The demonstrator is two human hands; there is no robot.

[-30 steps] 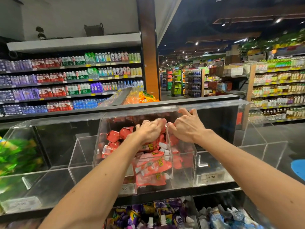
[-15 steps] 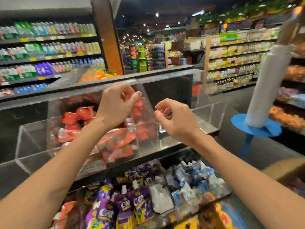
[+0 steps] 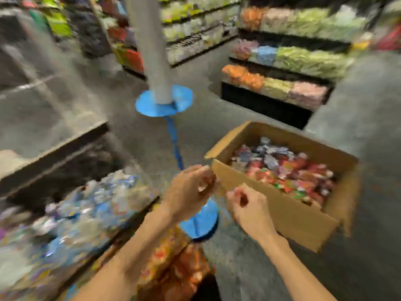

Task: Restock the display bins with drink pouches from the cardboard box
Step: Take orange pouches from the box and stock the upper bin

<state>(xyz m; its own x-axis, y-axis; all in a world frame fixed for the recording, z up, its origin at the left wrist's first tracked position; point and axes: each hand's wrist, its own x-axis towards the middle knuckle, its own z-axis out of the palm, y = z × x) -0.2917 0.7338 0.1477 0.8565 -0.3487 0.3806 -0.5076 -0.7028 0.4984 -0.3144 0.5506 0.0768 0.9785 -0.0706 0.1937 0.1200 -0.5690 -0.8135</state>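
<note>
Cardboard box (image 3: 288, 216) open-topped — left hand (image 3: 191, 192), right hand (image 3: 249, 206) loosely curled by near corner.

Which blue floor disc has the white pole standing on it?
The farther blue disc, under the white pole; the nearer blue disc shows none.

open cardboard box (image 3: 288, 216) top unobstructed; raised flap (image 3: 227, 140) flanks its left.
</note>
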